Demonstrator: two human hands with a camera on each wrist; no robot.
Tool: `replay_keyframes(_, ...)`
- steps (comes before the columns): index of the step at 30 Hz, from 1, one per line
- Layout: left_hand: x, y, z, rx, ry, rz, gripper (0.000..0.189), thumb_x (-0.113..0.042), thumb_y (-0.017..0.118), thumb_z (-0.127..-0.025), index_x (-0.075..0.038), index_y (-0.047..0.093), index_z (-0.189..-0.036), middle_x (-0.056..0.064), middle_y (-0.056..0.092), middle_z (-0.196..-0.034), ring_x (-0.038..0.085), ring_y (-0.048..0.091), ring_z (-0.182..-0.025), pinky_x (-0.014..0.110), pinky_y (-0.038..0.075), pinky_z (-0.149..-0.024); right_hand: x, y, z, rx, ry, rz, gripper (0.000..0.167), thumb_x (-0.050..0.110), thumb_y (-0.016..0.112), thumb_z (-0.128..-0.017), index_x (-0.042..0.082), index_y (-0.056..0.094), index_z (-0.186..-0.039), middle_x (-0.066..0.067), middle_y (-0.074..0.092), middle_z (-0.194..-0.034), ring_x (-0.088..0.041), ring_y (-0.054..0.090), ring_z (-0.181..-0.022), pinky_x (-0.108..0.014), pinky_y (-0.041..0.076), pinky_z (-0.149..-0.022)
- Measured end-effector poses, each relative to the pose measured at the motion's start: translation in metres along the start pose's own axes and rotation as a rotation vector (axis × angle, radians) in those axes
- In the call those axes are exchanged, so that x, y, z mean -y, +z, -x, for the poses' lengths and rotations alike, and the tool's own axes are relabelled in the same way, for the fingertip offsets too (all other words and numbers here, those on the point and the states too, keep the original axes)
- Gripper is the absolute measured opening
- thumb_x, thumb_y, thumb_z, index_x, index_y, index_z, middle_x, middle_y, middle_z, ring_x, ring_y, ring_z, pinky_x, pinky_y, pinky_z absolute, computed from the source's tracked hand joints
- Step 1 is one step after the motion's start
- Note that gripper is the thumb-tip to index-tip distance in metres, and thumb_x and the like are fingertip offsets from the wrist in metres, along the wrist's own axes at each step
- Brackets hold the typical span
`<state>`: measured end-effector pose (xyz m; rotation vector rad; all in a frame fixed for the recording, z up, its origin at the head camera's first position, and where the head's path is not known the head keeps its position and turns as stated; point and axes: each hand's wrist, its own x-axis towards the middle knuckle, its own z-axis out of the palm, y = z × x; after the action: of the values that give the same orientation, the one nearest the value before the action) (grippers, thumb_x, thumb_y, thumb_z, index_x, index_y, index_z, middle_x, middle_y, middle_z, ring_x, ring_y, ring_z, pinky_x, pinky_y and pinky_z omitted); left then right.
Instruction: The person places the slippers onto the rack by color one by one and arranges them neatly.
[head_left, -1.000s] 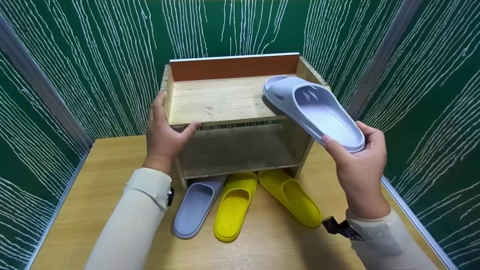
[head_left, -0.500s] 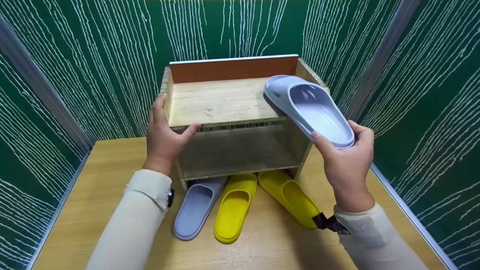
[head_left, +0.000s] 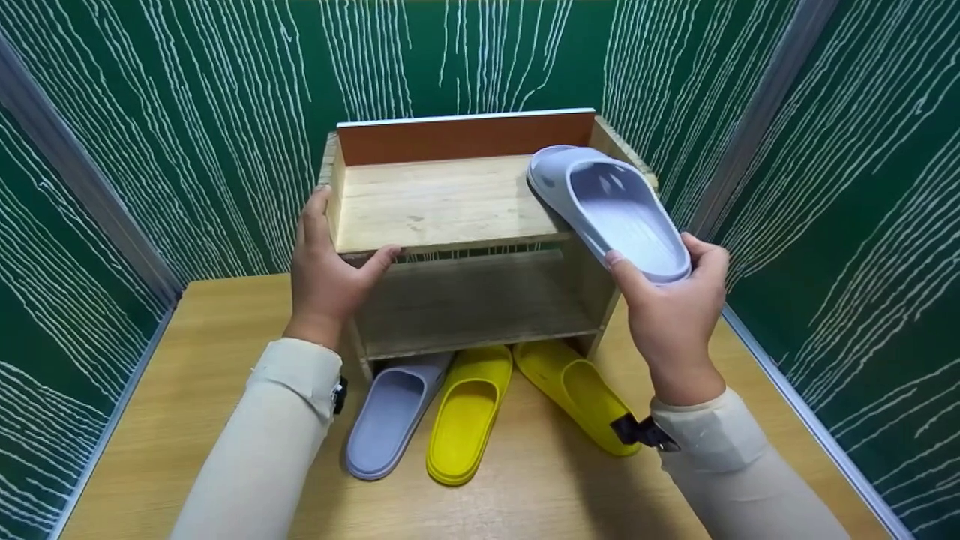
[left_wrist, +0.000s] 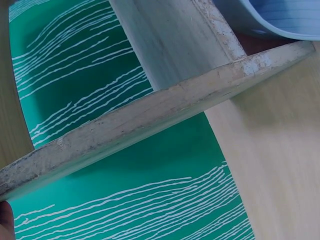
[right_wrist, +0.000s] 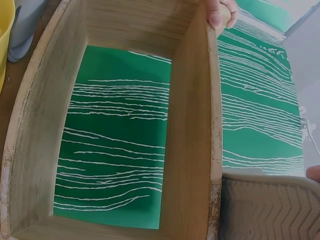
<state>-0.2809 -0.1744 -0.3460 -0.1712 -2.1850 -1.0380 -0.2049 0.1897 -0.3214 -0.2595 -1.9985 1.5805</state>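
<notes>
My left hand grips the front left corner of a small wooden shoe rack, thumb along the top board's front edge and fingers on the side panel. With my right hand I hold a pale lavender slide slipper by its heel, thumb on the near edge. Its toe reaches over the right end of the top board, while the heel tilts out past the front. In the right wrist view, the slipper's zigzag-grooved sole shows beside the rack.
Under the rack, toes inward, are a lavender slipper and two yellow slippers, the right yellow one angled outward. A wooden table carries everything. Green walls with white drip lines stand around it.
My right hand has moved left and a little up, bringing the lavender slipper farther over the top board. My left hand keeps its place on the rack.
</notes>
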Motion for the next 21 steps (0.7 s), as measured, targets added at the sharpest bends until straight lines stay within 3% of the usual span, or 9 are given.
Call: replay_keyframes(21,-0.001,0.0,0.0,-0.01,0.006,0.002,0.106,-0.052,0.089,-0.078,-0.012,0.034,-0.159,0.009,0.041,-0.164,0.028,0.049,-0.142,0.045,0.042,-0.119,-0.003,0.018,-0.01,-0.024,0.017,-0.027,0.087,0.036,0.09,-0.084,0.009,0.037,-0.148,-0.009,0.046,-0.148,-0.02,0.046,-0.13,-0.035,0.052,-0.11)
